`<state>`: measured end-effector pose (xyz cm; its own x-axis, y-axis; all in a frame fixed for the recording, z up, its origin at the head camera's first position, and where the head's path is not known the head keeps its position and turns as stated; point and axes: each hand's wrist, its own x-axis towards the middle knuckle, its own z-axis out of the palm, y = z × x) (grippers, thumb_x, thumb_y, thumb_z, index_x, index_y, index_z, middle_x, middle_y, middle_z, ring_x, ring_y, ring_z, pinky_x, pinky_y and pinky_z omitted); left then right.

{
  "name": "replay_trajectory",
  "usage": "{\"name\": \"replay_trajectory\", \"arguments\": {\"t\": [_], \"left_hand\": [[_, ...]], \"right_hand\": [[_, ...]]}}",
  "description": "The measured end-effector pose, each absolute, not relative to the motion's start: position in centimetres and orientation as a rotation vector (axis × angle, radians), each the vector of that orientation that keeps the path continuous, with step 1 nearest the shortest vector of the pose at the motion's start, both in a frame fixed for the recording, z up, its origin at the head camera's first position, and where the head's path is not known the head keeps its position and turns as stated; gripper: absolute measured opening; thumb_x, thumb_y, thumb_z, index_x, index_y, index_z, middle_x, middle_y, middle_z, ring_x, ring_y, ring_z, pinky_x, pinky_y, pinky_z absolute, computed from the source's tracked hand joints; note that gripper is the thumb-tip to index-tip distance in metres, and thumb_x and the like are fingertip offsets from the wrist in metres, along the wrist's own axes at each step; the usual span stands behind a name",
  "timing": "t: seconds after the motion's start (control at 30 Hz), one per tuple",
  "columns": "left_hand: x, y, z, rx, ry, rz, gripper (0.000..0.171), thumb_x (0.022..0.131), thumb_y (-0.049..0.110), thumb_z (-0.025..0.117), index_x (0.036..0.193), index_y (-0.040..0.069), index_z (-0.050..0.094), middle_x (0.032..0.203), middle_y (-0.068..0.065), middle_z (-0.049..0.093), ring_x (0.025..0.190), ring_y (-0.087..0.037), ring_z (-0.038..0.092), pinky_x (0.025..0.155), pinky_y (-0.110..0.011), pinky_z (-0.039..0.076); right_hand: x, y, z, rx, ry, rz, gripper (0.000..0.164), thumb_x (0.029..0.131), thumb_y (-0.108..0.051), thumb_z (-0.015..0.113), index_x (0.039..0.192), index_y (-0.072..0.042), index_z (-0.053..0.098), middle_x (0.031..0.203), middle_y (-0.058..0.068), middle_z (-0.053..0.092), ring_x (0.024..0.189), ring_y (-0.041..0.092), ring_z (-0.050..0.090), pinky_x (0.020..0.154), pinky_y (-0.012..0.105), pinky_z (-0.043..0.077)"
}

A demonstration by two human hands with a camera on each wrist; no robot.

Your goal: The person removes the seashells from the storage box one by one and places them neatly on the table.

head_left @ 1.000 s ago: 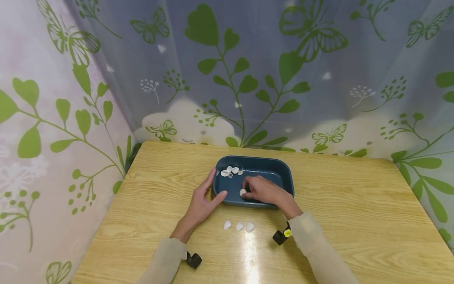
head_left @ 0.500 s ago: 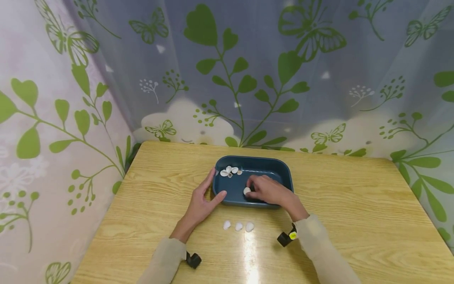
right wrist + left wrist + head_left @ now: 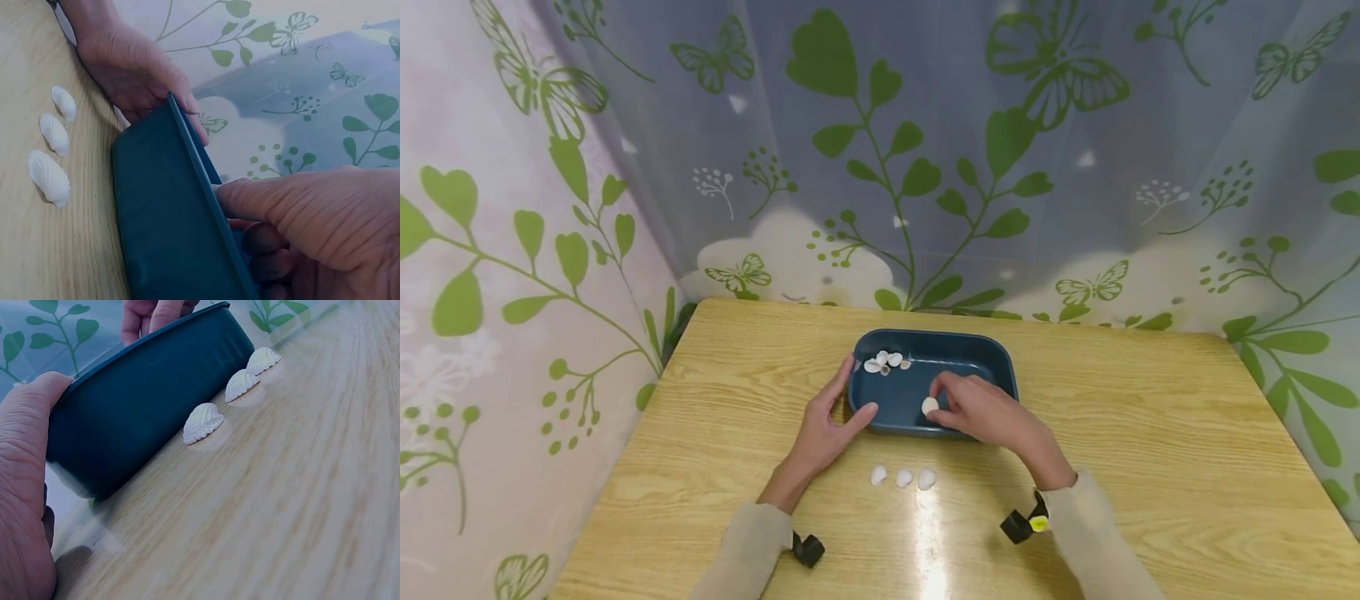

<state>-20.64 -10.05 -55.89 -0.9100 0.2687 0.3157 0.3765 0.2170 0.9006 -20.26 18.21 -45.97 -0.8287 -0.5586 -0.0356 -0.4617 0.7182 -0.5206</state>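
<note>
My right hand [image 3: 985, 408] pinches a pale seashell [image 3: 930, 406] between thumb and fingers, low inside the dark blue rectangular tray [image 3: 955, 335]. Whether that shell touches the tray floor, I cannot tell. At the tray's left end rests my left hand [image 3: 823, 429], its fingers straight along the outer side and its thumb over the front rim. A small cluster of white shells [image 3: 883, 361] lies in the tray's back left corner. On the table in front, three white ridged shells stand in a row: a left one [image 3: 878, 475], a middle one [image 3: 904, 478] and a right one [image 3: 927, 478].
The wood-grain table [image 3: 1150, 450] extends on both sides of the tray and toward the front. Behind it hangs a curtain [image 3: 925, 167] with green leaves and butterflies, and another patterned cloth [image 3: 512, 333] hangs at the left.
My right hand has moved slightly to the right inside the tray, with the pinched shell in it. The left hand, the clustered shells and the three table shells keep their places.
</note>
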Motion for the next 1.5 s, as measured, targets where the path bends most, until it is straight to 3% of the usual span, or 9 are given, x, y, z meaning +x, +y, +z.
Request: {"name": "replay_trajectory", "arguments": {"t": [0.93,1.2,1.5], "left_hand": [[-20.6,-10.1,-55.9,-0.648,-2.363,-1.786,0.083,0.099,0.025,0.075,0.166,0.014,0.028,0.171,-0.007,0.029,0.158,-0.022,0.025,0.128,-0.039,0.024],[-20.7,-10.0,-56.1,-0.649,-2.364,-1.785,0.082,0.099,0.023,0.075,0.166,0.014,0.028,0.171,-0.007,0.029,0.158,-0.023,0.025,0.128,-0.04,0.023],[-20.6,-10.0,-55.8,-0.639,-2.363,-1.781,0.082,0.099,0.02,0.075,0.166,0.014,0.029,0.171,-0.007,0.029,0.158,-0.023,0.025,0.129,-0.041,0.023]], "right_hand": [[-14.5,19.7,-44.8,-0.866,2.786,-0.739,0.025,0.103,-0.025,0.069,0.121,-0.009,0.062,0.066,-0.013,0.044,0.053,-0.001,0.034,0.048,0.019,0.032],[-12.9,19.9,-45.7,-0.906,2.734,-0.732,0.02,0.103,-0.021,0.07,0.117,-0.009,0.061,0.063,-0.016,0.037,0.054,-0.003,0.029,0.049,0.018,0.029],[-12.4,19.9,-47.8,-0.864,2.728,-0.691,0.019,0.1,-0.019,0.073,0.112,-0.008,0.064,0.064,-0.015,0.042,0.055,-0.003,0.035,0.048,0.019,0.034]]}}
